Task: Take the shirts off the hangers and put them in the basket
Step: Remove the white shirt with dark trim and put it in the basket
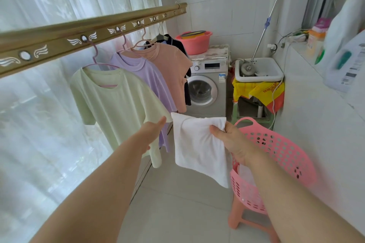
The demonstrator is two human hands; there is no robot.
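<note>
A folded white shirt [199,148] hangs in the air in front of me, pinched near its top right corner by my right hand [231,140]. My left hand [152,132] reaches forward beside the shirt's left edge with fingers straight, not clearly holding anything. A pink perforated basket [280,154] sits on a pink stool [243,217] right behind my right hand. On the gold rail [94,33] hang a pale green shirt [116,108], a lilac shirt [150,81], a peach shirt [171,69] and a dark shirt [173,42], each on a hanger.
A washing machine [207,90] with a pink tub [194,42] on top stands at the far wall. Beside it is a white sink [258,71] with a mop handle. Bottles line the ledge at right [335,31]. Sheer curtains cover the window on the left.
</note>
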